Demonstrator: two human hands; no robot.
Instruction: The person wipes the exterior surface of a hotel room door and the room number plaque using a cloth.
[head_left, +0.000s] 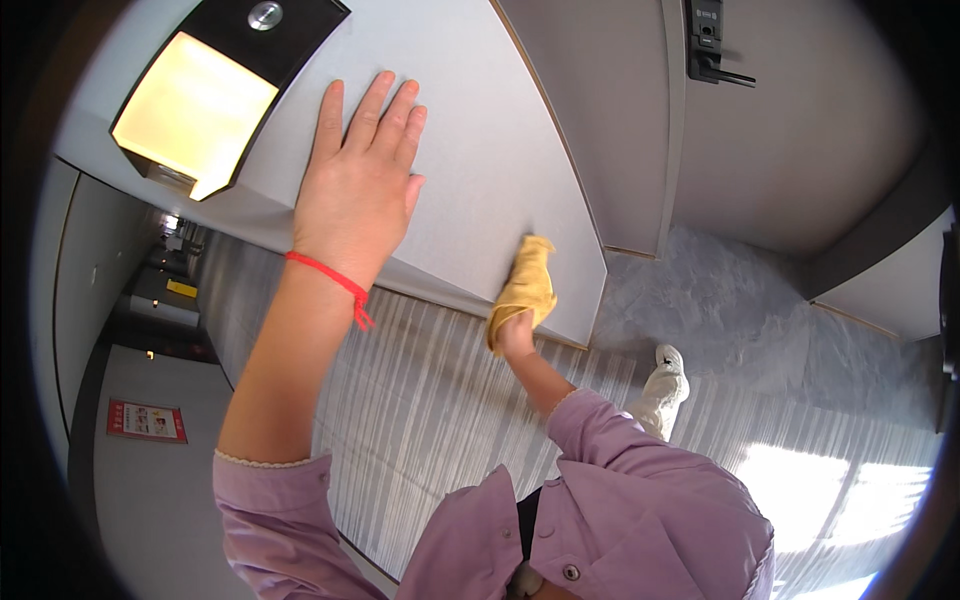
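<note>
My left hand (356, 180), with a red string bracelet at the wrist, lies spread with its palm toward the light grey wall panel (450, 135). It holds nothing. Lower down and to the right, a yellow cloth (529, 277) covers most of my right hand (517, 334) and rests against the same panel near its bottom corner. The fingers of that hand are hidden by the cloth. Up and left of my left hand, a lit wall lamp (199, 105) with a black mount is fixed to the wall.
A door with a black handle (724, 73) stands at the upper right. Striped carpet (435, 360) meets grey marbled flooring (697, 300) below. A corridor runs off at the left, with a red-framed sign (146, 421) on its wall. My shoe (670, 358) is near the floor's joint.
</note>
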